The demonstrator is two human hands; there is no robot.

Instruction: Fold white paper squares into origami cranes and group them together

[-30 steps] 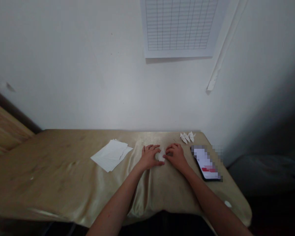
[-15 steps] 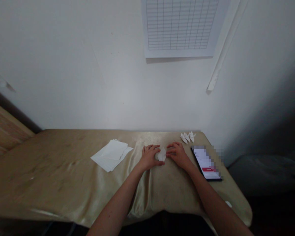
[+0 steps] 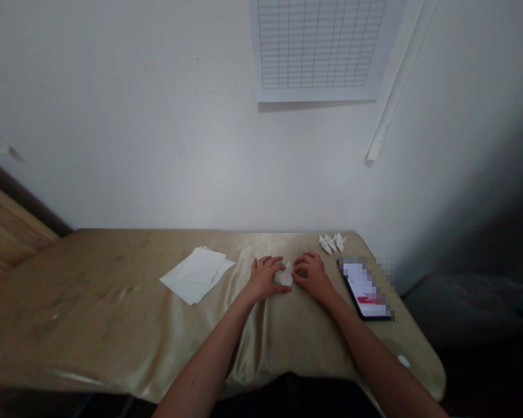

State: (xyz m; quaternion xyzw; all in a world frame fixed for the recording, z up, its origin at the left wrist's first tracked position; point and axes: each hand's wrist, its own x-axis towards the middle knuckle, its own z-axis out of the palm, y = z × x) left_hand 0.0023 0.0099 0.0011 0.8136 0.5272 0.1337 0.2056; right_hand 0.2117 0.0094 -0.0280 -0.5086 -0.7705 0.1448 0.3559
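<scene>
A small piece of folded white paper [image 3: 286, 275] lies on the cloth-covered table between my two hands. My left hand [image 3: 265, 278] is curved around its left side, with thumb and fingers holding it. On the other side, my right hand [image 3: 311, 275] pinches the paper's right edge between thumb and index finger. Several small folded paper figures [image 3: 332, 243] sit just beyond my right hand, near the wall. The finer folds of the paper are too small to make out.
A stack of white paper sheets [image 3: 196, 276] lies left of my hands. To the right is a phone [image 3: 364, 290] with its screen lit. The table [image 3: 113, 290] has a wrinkled gold cloth and meets the wall. A small white object [image 3: 403, 360] lies near the right edge.
My right hand has moved slightly left and its fingers have closed in on the paper's edge. The paper's outline looks more pointed at the top. My left hand stays in place.
</scene>
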